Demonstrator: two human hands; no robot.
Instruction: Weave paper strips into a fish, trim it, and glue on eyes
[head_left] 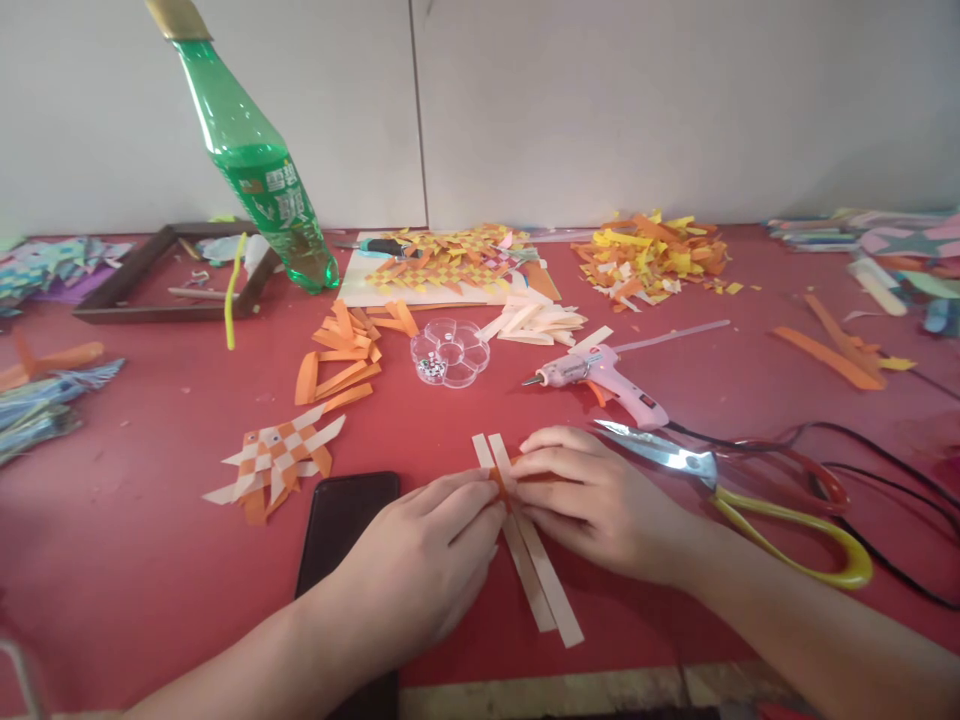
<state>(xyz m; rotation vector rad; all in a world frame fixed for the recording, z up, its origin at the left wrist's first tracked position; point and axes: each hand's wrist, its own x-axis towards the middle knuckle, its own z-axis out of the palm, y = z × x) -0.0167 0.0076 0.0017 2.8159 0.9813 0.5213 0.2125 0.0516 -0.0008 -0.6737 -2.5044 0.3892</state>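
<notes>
Two cream paper strips (541, 578) lie side by side on the red table, running from between my hands toward the front edge. A small piece of orange strip (498, 482) shows across them between my fingers. My left hand (442, 540) has its fingers pressed together on the left side of this crossing. From the right, my right hand (585, 500) presses on the strips with bent fingers, which hide most of the orange piece. Just left of my left hand is a black phone (346, 525), partly under my forearm.
A woven paper fish (277, 455) lies left. Behind are orange strips (341, 350), a clear flower-shaped tray (451, 352) and cream strips (536, 318). Right are a pink glue gun (600, 375), its cable and scissors (787, 515). A green bottle (259, 165) stands at the back left.
</notes>
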